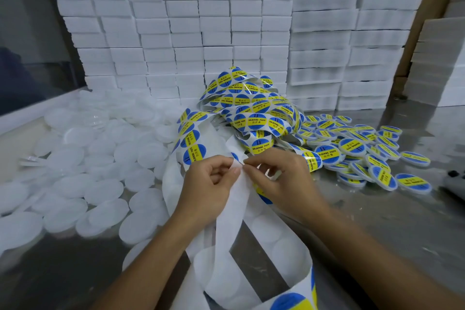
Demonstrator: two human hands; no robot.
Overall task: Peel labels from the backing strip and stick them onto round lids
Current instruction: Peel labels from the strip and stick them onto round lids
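Both hands, left [210, 184] and right [281, 178], pinch the white backing strip [234, 211] between them, fingers curled

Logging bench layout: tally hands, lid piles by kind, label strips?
hands: 2, left hand and right hand
plain lid pile: 1
labelled lid pile: 1
label strip: 1
total: 5
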